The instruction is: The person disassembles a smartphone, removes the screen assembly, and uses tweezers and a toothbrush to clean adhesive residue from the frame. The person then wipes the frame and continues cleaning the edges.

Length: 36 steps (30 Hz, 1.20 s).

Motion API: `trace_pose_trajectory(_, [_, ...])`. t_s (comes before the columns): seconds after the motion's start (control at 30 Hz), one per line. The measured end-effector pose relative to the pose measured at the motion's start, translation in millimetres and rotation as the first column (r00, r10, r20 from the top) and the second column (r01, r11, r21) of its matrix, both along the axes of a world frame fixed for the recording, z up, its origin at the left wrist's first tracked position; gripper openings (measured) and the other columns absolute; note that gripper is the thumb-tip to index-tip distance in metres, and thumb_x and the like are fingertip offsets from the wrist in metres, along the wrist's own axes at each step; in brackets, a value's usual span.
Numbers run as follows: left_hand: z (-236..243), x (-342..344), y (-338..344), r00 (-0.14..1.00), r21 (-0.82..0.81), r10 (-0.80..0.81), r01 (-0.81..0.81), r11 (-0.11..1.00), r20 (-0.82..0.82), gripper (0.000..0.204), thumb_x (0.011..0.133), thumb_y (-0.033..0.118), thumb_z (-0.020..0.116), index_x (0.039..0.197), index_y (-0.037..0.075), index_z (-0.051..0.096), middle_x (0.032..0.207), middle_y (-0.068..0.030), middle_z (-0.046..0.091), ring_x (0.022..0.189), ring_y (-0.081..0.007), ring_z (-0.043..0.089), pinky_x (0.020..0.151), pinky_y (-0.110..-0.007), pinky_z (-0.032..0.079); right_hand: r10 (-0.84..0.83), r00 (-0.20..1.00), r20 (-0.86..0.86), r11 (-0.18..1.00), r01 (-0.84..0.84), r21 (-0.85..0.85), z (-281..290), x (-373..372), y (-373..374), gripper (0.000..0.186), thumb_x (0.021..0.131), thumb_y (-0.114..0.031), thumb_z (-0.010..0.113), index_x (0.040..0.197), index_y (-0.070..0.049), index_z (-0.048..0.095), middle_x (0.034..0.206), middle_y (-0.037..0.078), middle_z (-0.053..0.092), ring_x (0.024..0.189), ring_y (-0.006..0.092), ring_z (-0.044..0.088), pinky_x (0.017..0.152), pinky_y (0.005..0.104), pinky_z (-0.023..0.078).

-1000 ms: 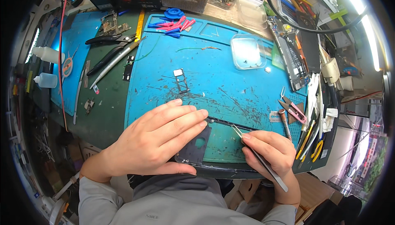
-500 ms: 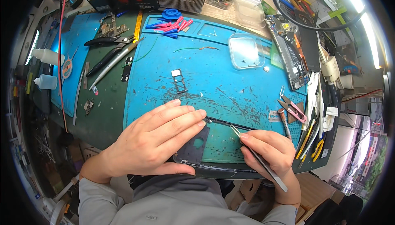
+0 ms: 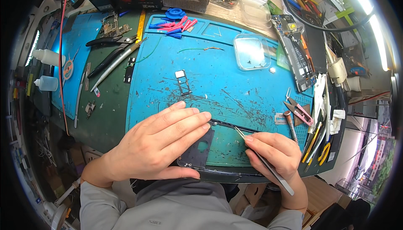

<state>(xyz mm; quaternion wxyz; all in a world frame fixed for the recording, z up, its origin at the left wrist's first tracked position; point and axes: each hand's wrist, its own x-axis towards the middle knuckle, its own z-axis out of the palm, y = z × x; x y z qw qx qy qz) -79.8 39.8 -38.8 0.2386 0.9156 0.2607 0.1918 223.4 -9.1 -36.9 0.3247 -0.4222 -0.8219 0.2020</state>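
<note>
A dark phone mid-frame [image 3: 196, 149], with an open middle, lies along the near edge of the blue work mat [image 3: 252, 91]. My left hand [image 3: 153, 139] rests over its left part, fingers stretched out toward its far rail and thumb by the near rail. The hand hides that end of the frame. In my right hand [image 3: 275, 152] is a pair of metal tweezers [image 3: 268, 168], pinched between thumb and fingers. Their tips touch or nearly touch the far rail; I cannot tell if anything is between them. A SIM card tray [image 3: 183, 84] lies beyond my left hand.
Far on the mat sit pink and blue cone-shaped tips [image 3: 174, 27] and a clear plastic box [image 3: 252, 52]. Cutting pliers [image 3: 110, 55] lie left. Pink-handled snips [image 3: 300, 111] and an opened phone [image 3: 292, 53] are right. A dark cable [image 3: 323, 29] loops overhead.
</note>
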Motion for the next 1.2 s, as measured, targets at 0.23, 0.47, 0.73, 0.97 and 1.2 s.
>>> trace_pose_trajectory(0.23, [0.3,-0.3,-0.3,1.000,-0.014,-0.003,0.003,1.000,0.008,0.084,0.078,0.053,0.087,0.136,-0.005,0.066,0.144,-0.0177,0.065,0.133,-0.0351,0.063,0.118,-0.053,0.047,0.008,1.000,0.015,1.000,-0.008,0.007,1.2,-0.6,0.0,0.033,0.078,0.001,0.086,0.111,0.001,0.079,0.100,0.015,0.078,0.082,0.0257,0.077,0.066,0.0331,0.061])
trace_pose_trajectory(0.47, [0.3,-0.5,0.1,1.000,-0.017,-0.001,0.001,1.000,0.015,0.083,0.078,0.051,0.088,0.135,-0.005,0.066,0.145,-0.0178,0.065,0.133,-0.0352,0.063,0.117,-0.053,0.048,0.017,0.999,0.047,0.999,-0.019,0.046,0.7,-2.1,-2.0,0.033,0.079,-0.004,0.088,0.111,0.002,0.080,0.097,0.014,0.077,0.081,0.0253,0.076,0.064,0.0329,0.060])
trace_pose_trajectory(0.73, [0.8,-0.3,-0.4,1.000,-0.012,-0.001,0.001,1.000,0.008,0.082,0.078,0.051,0.088,0.135,-0.005,0.067,0.145,-0.0177,0.065,0.133,-0.0352,0.063,0.117,-0.053,0.048,0.022,0.998,0.054,0.997,-0.026,0.072,0.4,-1.8,-1.5,0.033,0.079,-0.005,0.088,0.111,0.002,0.080,0.099,0.013,0.078,0.083,0.0243,0.077,0.065,0.0321,0.060])
trace_pose_trajectory(0.97, [0.9,-0.1,-0.3,1.000,-0.022,-0.006,0.006,1.000,0.011,0.082,0.077,0.049,0.089,0.135,-0.004,0.067,0.146,-0.0177,0.065,0.134,-0.0356,0.063,0.118,-0.053,0.047,0.024,0.998,0.063,0.996,-0.030,0.090,0.7,-1.9,-2.2,0.033,0.081,-0.007,0.088,0.111,0.001,0.080,0.102,0.012,0.079,0.084,0.0240,0.078,0.066,0.0320,0.061])
trace_pose_trajectory(1.2, [0.2,-0.2,-1.1,1.000,-0.022,-0.003,0.004,1.000,0.011,0.083,0.076,0.048,0.090,0.136,-0.004,0.067,0.146,-0.0176,0.065,0.135,-0.0353,0.063,0.118,-0.053,0.047,0.024,0.997,0.075,0.994,-0.031,0.106,-1.3,-1.7,-2.0,0.033,0.081,-0.009,0.088,0.113,-0.001,0.081,0.103,0.011,0.079,0.083,0.0223,0.077,0.066,0.0308,0.061])
